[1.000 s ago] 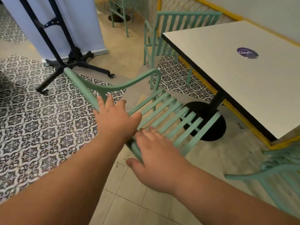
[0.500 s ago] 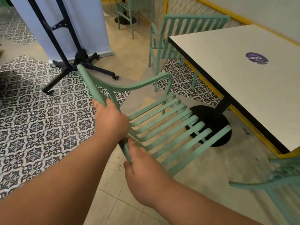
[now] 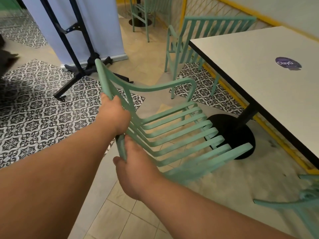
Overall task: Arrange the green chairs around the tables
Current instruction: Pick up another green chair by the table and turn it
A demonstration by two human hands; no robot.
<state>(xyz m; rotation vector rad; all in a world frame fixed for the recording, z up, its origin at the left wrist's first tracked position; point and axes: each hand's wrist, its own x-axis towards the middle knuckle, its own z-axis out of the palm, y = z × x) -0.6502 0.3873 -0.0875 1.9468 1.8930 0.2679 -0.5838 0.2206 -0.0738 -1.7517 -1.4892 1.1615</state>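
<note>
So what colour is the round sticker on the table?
The sticker is purple with pale lettering, on the white table; head view, the only one.

From my remote seat I saw two bare forearms reaching in from the bottom of the head view, no sleeves on either. The left hand (image 3: 113,114) and right hand (image 3: 136,171) wore no gloves, rings, watch or bands.

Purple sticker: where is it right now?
In the head view the purple sticker lies flat on the white table, upper right of frame, well right of the green chair that both hands hold.
</note>
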